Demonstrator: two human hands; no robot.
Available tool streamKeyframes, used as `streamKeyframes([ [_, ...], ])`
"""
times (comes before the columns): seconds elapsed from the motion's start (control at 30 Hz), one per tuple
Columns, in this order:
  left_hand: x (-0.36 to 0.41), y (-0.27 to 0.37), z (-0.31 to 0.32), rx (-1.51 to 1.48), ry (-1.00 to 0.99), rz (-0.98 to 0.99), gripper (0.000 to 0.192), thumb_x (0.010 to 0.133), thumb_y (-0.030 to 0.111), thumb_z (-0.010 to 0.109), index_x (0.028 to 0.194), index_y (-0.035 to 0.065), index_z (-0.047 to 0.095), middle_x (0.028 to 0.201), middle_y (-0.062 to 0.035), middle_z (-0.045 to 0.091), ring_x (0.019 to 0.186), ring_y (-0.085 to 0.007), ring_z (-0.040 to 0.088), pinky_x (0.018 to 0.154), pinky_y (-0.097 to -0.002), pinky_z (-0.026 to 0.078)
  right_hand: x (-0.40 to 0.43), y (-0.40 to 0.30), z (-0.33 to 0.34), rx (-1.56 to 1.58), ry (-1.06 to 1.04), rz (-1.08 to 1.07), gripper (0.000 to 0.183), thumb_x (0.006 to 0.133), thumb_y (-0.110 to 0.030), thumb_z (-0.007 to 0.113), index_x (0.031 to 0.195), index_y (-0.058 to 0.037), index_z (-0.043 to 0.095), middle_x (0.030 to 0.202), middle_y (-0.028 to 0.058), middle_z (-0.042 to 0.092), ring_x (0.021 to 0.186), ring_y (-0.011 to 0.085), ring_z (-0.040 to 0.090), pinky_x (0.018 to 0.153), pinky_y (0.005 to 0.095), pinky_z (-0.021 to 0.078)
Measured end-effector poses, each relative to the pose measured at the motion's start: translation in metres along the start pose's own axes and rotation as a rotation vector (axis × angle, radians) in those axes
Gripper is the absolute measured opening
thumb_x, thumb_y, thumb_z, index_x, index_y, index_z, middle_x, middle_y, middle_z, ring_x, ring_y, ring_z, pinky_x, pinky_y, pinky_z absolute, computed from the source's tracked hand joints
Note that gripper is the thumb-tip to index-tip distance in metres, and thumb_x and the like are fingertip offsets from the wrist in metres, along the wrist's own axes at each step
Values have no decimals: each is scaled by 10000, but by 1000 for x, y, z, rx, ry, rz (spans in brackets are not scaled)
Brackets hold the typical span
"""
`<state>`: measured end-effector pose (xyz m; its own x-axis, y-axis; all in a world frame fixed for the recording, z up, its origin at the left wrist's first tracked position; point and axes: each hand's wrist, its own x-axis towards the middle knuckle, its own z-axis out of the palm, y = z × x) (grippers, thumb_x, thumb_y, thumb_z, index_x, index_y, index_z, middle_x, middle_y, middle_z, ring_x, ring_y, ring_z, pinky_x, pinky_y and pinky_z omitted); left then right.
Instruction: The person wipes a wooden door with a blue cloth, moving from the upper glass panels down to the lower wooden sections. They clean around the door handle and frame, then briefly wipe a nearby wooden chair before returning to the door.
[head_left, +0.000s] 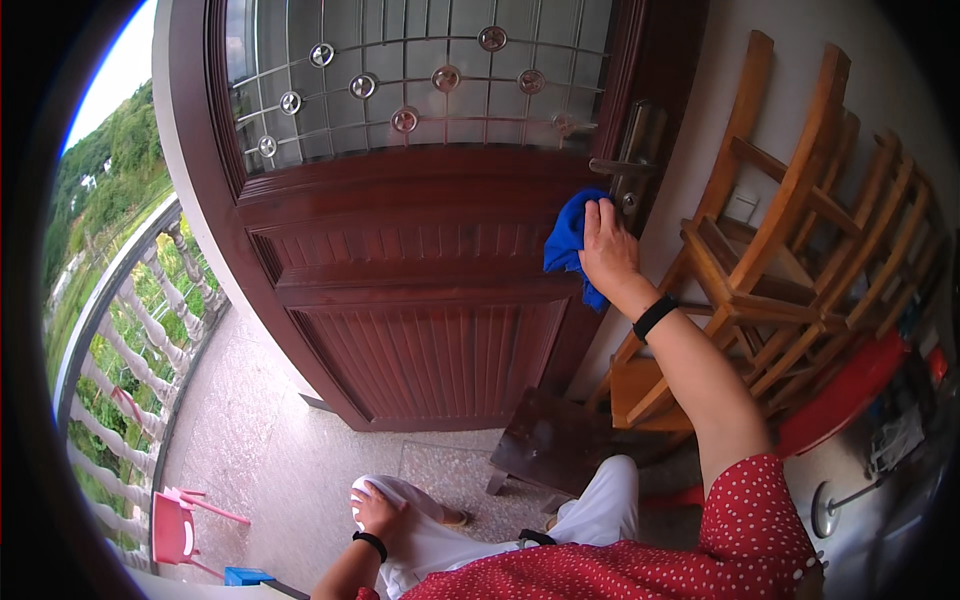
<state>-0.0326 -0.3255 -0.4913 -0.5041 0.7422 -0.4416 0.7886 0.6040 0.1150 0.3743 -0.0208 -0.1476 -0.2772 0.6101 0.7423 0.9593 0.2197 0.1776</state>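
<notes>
A blue cloth (567, 234) is bunched under my right hand (609, 244), which presses it on the right side of a dark red-brown wooden door (420, 259), just below and left of the metal door handle (626, 166). The lock cylinder (630, 201) shows right beside my fingertips. Part of the cloth hangs below the hand. My left hand (377, 510) rests on my knee in white trousers (420, 536), with nothing visible in it. The upper door holds a glass panel (420, 75) with metal bars and round ornaments.
Wooden chairs (750, 300) are stacked against the wall at the right, with a red round object (847, 397) below them. A low dark wooden stool (551, 435) stands before the door. At the left are a white balustrade (142, 337), a pink plastic chair (174, 529) and a blue box (247, 576).
</notes>
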Motion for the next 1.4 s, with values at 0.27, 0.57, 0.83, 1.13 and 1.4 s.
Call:
streamKeyframes([
  [0.27, 1, 0, -1, -18, 0, 9, 1189, 721, 575, 779, 1548, -12, 160, 1558, -344, 144, 1391, -546, 270, 1010, -599, 430, 13, -63, -5, 173, -63, -129, 666, 700, -62, 783, 1294, -19, 484, 1310, 159, 469, 1092, 363, 615, 890, 430, 550],
  [0.57, 7, -3, 9, -27, 16, 13, 1201, 696, 595, 783, 1554, 16, 174, 1558, -338, 157, 1386, -551, 269, 986, -621, 429, 51, -182, -3, 313, -82, -306, 577, 716, -53, 745, 1259, -34, 551, 1331, 156, 499, 1018, 343, 656, 842, 436, 567],
  [0.83, 11, -11, 17, -30, 29, 1, 1194, 708, 619, 767, 1556, 20, 178, 1559, -336, 165, 1388, -556, 267, 982, -620, 434, 84, -260, 2, 380, -88, -429, 428, 825, -46, 612, 1252, -40, 591, 1312, 121, 565, 948, 305, 664, 810, 414, 575],
  [1.13, 0, -7, 6, -38, 31, 25, 1144, 732, 596, 762, 1544, 15, 204, 1539, -341, 190, 1375, -559, 280, 971, -636, 443, 99, -300, -3, 355, -156, -498, 326, 895, -83, 543, 1216, -36, 568, 1359, 157, 547, 1003, 322, 649, 821, 425, 570],
  [1.4, 0, -10, 7, -96, 46, 66, 1101, 746, 591, 752, 1537, 22, 238, 1532, -362, 184, 1369, -586, 267, 957, -678, 425, 113, -352, 9, 379, -129, -510, 270, 898, -100, 535, 1162, -44, 549, 1401, 177, 511, 1036, 343, 647, 854, 446, 561],
])
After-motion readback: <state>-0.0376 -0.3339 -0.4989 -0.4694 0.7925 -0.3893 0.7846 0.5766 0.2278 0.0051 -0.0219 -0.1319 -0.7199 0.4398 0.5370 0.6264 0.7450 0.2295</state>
